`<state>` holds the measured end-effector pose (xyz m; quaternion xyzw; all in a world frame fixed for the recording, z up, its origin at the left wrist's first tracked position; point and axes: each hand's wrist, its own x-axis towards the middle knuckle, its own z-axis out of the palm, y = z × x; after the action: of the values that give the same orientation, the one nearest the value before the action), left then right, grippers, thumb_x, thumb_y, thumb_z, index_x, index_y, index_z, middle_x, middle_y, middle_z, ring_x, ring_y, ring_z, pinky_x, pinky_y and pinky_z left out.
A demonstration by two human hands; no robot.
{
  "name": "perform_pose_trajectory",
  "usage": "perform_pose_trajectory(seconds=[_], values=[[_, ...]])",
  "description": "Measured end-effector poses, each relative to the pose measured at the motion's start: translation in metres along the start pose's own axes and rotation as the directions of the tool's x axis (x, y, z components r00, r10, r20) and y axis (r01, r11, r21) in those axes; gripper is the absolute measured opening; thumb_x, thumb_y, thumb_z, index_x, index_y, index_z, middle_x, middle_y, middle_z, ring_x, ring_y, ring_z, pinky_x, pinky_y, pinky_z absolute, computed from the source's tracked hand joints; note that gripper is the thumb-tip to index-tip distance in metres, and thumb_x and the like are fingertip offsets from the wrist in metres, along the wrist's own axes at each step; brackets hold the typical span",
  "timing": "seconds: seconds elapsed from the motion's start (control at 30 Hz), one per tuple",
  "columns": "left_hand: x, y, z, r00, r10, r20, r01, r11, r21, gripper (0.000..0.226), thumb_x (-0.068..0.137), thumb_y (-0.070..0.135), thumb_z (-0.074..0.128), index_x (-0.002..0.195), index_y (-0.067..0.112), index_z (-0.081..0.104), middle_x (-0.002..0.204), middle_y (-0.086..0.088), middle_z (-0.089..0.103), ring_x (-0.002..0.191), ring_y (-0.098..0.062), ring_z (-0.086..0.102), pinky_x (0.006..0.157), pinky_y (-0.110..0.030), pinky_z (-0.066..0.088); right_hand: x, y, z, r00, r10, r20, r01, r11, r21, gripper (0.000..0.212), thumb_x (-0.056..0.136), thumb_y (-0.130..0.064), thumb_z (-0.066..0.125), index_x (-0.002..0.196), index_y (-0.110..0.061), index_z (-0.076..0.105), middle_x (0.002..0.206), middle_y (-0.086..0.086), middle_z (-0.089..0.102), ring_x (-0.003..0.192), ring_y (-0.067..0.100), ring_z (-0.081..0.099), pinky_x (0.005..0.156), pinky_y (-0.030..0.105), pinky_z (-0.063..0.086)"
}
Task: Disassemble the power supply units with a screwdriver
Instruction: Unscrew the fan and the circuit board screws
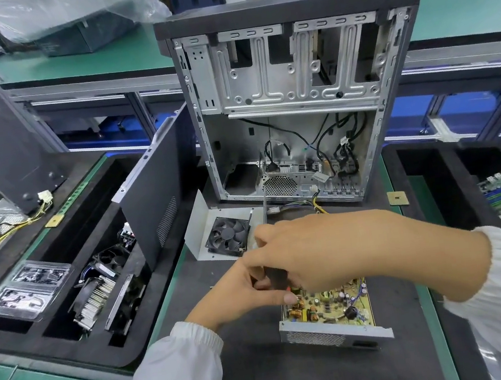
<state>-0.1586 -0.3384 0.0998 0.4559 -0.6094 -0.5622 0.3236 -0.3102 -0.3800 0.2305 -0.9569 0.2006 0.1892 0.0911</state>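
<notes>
Both hands meeting over the opened power supply unit [328, 310], sitting on the dark mat [253, 342] just in front of the empty PC case [289, 105]. Right hand [324, 250] wrapping the black screwdriver [273, 269], shaft [265, 207] pointing up and away toward the case. Left hand [249, 288] pinching at the handle base, likely steadying it. Long axis running left-right, exposed board facing up. Removed cover with fan [228, 234] lying just behind.

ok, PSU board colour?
Tan-yellow board, best seen in the head view, sitting in its grey metal tray.
</notes>
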Motion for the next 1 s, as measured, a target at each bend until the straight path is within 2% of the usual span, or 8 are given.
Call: perform_pose_trajectory(seconds=[0.13,0.23,0.3,0.37,0.5,0.7,0.87,1.0], values=[[0.001,0.004,0.000,1.000,-0.017,-0.016,0.017,0.999,-0.030,0.024,0.079,0.007,0.079,0.093,-0.004,0.064,0.078,-0.009,0.058,0.079,-0.021,0.049,0.079,-0.034,0.042,0.004,-0.006,0.002,0.985,0.141,-0.102,-0.148,0.987,-0.057,0.042,0.092,-0.054,0.048,0.115,-0.019,0.048,0.089,0.002,0.043,0.087,0.025,0.056,0.058,0.032,0.035],[0.001,0.007,0.000,1.000,0.011,0.007,-0.011,0.998,0.060,0.027,0.081,0.002,0.076,0.068,0.023,0.066,0.058,0.018,0.047,0.059,-0.008,0.035,0.063,-0.019,0.031,0.010,-0.012,0.004,0.956,0.194,-0.219,-0.241,0.946,-0.215,0.031,0.100,-0.040,0.042,0.106,-0.014,0.057,0.086,0.004,0.053,0.089,0.027,0.060,0.048,0.028,0.024],[0.002,0.007,0.000,1.000,-0.011,-0.027,0.012,1.000,0.028,0.032,0.078,0.003,0.079,0.069,0.032,0.070,0.057,-0.009,0.036,0.064,-0.019,0.032,0.067,-0.026,0.031,0.010,-0.012,0.003,0.963,0.169,-0.208,-0.217,0.947,-0.235,0.019,0.099,-0.025,0.045,0.109,-0.013,0.056,0.101,0.006,0.057,0.091,0.028,0.061,0.049,0.028,0.024],[0.001,0.003,0.000,0.999,-0.031,-0.029,0.029,0.998,-0.056,0.019,0.075,0.006,0.082,0.081,0.010,0.065,0.064,-0.018,0.034,0.072,-0.025,0.035,0.075,-0.036,0.033,0.005,-0.008,0.003,0.983,0.121,-0.139,-0.147,0.971,-0.190,0.020,0.096,-0.019,0.047,0.116,-0.015,0.050,0.102,0.007,0.053,0.079,0.024,0.053,0.048,0.028,0.022],[0.001,0.000,-0.001,0.999,-0.042,-0.009,0.042,0.999,-0.004,0.034,0.078,0.002,0.079,0.076,0.034,0.066,0.054,0.009,0.037,0.057,-0.005,0.034,0.062,-0.014,0.038,-0.001,-0.002,0.000,1.000,0.007,-0.029,-0.009,0.998,-0.057,0.036,0.089,-0.014,0.057,0.121,-0.025,0.045,0.094,-0.003,0.031,0.079,0.018,0.043,0.050,0.028,0.027],[0.002,0.005,0.001,0.998,-0.056,-0.021,0.055,0.998,-0.010,0.027,0.077,0.007,0.081,0.092,-0.004,0.062,0.079,-0.019,0.054,0.081,-0.022,0.047,0.080,-0.037,0.040,0.004,-0.009,0.004,0.969,0.206,-0.139,-0.220,0.971,-0.096,0.055,0.089,-0.063,0.045,0.117,-0.016,0.049,0.079,0.004,0.038,0.085,0.028,0.055,0.052,0.031,0.031],[0.004,0.005,0.001,1.000,-0.023,-0.019,0.023,0.999,0.027,0.031,0.079,0.001,0.078,0.078,0.032,0.075,0.068,0.006,0.054,0.066,-0.019,0.035,0.065,-0.028,0.034,0.010,-0.013,0.008,0.959,0.189,-0.209,-0.239,0.940,-0.245,0.020,0.099,-0.025,0.045,0.111,-0.014,0.057,0.107,0.006,0.058,0.097,0.029,0.062,0.050,0.028,0.028],[0.002,0.002,0.002,0.998,-0.058,-0.037,0.056,0.997,-0.049,0.021,0.077,-0.004,0.077,0.094,0.003,0.065,0.078,-0.010,0.058,0.080,-0.023,0.055,0.080,-0.026,0.050,0.003,-0.005,0.005,0.996,0.064,-0.055,-0.071,0.987,-0.144,0.033,0.091,-0.017,0.055,0.122,-0.020,0.044,0.097,0.003,0.038,0.083,0.024,0.050,0.046,0.029,0.022]])
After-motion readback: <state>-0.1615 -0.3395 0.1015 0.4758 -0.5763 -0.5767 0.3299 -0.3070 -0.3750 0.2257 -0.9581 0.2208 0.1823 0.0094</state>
